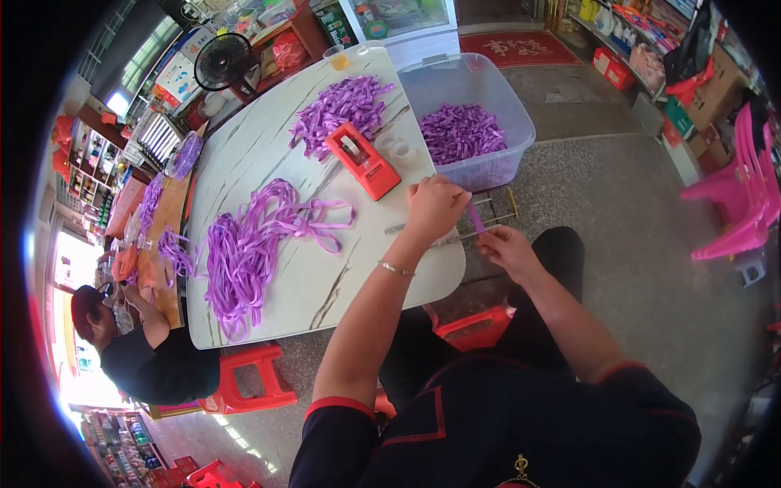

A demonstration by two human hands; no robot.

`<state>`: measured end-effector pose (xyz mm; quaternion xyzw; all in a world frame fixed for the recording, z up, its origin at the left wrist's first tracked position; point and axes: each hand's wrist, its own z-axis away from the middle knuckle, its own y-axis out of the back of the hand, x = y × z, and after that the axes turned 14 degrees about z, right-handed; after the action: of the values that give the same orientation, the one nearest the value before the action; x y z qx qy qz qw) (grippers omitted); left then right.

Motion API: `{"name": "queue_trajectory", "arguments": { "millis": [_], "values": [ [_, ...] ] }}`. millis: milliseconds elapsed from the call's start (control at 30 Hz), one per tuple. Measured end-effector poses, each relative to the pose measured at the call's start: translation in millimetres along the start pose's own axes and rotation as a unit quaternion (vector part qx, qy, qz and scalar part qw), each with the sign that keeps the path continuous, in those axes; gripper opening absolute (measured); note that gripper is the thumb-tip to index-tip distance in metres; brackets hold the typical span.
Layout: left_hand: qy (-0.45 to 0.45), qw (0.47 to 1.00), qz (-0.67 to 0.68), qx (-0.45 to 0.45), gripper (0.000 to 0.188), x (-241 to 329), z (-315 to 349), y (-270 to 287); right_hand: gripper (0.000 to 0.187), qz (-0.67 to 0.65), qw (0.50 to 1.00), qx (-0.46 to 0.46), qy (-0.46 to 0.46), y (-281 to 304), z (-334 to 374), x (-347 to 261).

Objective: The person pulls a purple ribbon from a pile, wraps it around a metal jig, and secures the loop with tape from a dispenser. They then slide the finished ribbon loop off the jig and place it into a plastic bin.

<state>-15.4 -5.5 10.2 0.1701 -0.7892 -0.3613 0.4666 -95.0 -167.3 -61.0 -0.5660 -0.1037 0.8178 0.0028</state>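
A short purple ribbon (475, 218) hangs at a thin metal rod frame (506, 205) that sticks out past the table's right edge. My left hand (438, 207) is closed beside the ribbon's upper end; what its fingers hold is hidden. Thumb and fingers of my right hand (508, 249) pinch the ribbon's lower end. A red tape dispenser (370, 171) lies on the marble-patterned table (268, 134), just beyond my left hand. Long purple ribbons (236, 264) are heaped at the table's left, and a pile of short purple pieces (342, 110) sits at the far side.
A clear plastic bin (488, 163) with many purple pieces stands right of the table. Clear tape rolls (401, 150) lie by the dispenser. Another person (154, 350) sits at the left by a side table. Pink chairs (744, 187) stand far right, a red stool (248, 378) lower left.
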Motion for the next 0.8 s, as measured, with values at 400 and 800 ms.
{"name": "queue_trajectory", "arguments": {
  "millis": [400, 800],
  "values": [
    [0.383, 0.593, 0.708, 0.023, 0.033, 78.8, 102.8, -18.1, 0.017, 0.056, 0.996, -0.063, -0.022, 7.7, 7.6, -10.2],
    [0.307, 0.301, 0.897, -0.103, 0.020, 47.6, 83.5, -19.6, 0.017, 0.003, 0.997, -0.078, -0.022, 10.9, 6.5, -15.1]
  ]
}}
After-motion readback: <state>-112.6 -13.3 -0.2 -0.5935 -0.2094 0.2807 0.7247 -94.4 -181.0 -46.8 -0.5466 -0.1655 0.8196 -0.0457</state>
